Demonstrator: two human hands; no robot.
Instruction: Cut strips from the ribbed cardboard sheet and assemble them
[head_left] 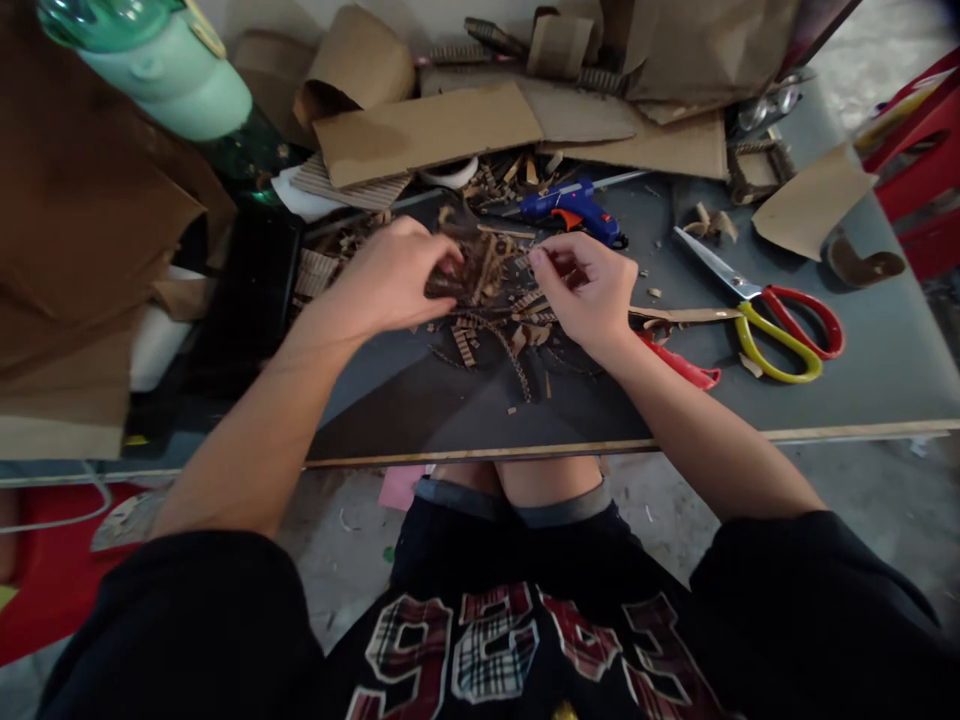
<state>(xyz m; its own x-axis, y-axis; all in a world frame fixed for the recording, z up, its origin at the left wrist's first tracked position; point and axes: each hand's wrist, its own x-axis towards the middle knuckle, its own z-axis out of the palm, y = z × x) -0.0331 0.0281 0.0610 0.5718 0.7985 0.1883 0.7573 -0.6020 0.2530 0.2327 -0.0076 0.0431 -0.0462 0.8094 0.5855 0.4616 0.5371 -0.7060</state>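
Note:
A dark brown cardboard construction [484,265], blurred in places, lies among the scraps in the middle of the table. My left hand [394,275] is at its left side, thumb and fingers curved around that edge. On the right, my right hand [589,290] is closed in a pinch close to the construction; whatever sits between its fingertips is too small to make out. Strips and bits of corrugated cardboard [465,345] are scattered beneath and in front of both hands. Behind my right hand rests a blue glue gun [574,205] with an orange trigger.
Scissors [750,290] with red and yellow handles lie at right, near a red-handled tool [682,362] partly under my right forearm. Cardboard sheets [427,130] are piled along the back. A green bottle [172,90] stands at back left, beside brown paper [67,250].

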